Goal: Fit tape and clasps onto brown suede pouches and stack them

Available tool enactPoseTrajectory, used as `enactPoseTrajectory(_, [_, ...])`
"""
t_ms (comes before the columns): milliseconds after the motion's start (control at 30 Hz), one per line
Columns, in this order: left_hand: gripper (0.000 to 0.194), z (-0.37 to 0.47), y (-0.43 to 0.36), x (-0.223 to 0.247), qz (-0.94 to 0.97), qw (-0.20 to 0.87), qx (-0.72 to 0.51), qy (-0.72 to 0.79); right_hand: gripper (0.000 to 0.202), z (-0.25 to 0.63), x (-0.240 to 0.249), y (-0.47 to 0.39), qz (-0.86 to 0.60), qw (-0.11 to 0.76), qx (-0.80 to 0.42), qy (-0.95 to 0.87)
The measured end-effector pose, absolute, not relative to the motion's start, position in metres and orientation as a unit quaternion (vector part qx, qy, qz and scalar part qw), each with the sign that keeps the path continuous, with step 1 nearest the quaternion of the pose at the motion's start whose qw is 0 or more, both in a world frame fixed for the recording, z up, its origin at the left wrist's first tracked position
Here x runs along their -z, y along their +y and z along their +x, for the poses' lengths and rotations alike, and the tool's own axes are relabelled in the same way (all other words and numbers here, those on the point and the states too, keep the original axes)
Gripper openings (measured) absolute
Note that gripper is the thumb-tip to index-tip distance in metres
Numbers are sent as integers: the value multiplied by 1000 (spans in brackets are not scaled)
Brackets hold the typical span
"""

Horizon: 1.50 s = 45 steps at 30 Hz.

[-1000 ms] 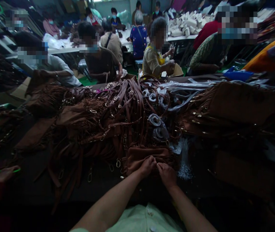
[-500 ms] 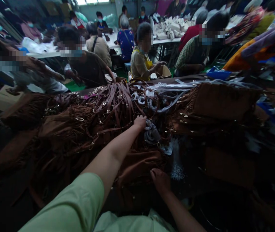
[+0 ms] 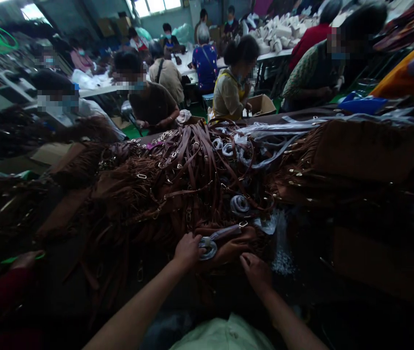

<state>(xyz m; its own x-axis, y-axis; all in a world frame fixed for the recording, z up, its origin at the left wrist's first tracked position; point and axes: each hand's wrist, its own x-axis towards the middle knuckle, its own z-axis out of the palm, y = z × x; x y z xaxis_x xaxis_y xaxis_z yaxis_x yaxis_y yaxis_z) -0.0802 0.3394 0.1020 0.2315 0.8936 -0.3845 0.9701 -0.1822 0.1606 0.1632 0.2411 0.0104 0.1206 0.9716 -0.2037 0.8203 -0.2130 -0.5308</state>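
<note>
My left hand [image 3: 188, 251] is closed on a coiled strap [image 3: 208, 248] wrapped in clear plastic; its wrapped end with a metal clasp [image 3: 243, 224] trails off to the right. Below the coil lies a brown fringed bag [image 3: 229, 249]. At that bag's near right edge, my right hand [image 3: 256, 272] has its fingers curled in a pinch on the brown material. A second wrapped coil [image 3: 239, 205] rests just beyond, beside a pile of brown straps [image 3: 192, 155] with metal clasps.
Stacked brown fringed bags [image 3: 367, 150] stand at the right, more bags [image 3: 119, 182] at the left. Small clear plastic fasteners [image 3: 283, 260] lie right of my right hand. A neighbour's hand [image 3: 25, 260] with a green tool is at far left. Several people work across the table.
My left hand has come back from the strap pile with a plastic-wrapped coil, now over the bag. My right hand stays at the bag's edge. The view has swung left.
</note>
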Motion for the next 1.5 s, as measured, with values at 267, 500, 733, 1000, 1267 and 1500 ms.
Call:
enactPoseTrajectory(267, [29,38,379,-81,825,226,7,518,32,164,-13,240,-735,169,-287,-591])
enactPoseTrajectory(500, [21,53,383,-42,845,202,22,495,33,164,-12,243,-735,202,-295,-576])
enactPoseTrajectory(733, [36,25,351,-64,843,272,15,463,34,166,-5,242,-730,274,-342,-525])
enactPoseTrajectory(1000, [35,15,335,-69,824,319,23,467,40,162,-4,250,-757,316,-372,-435])
enactPoseTrajectory(1267, [35,8,341,-74,799,362,-4,481,37,161,-19,253,-748,284,-369,-472])
enactPoseTrajectory(1500, [28,12,340,-68,797,346,55,492,35,154,-21,254,-726,312,-376,-484])
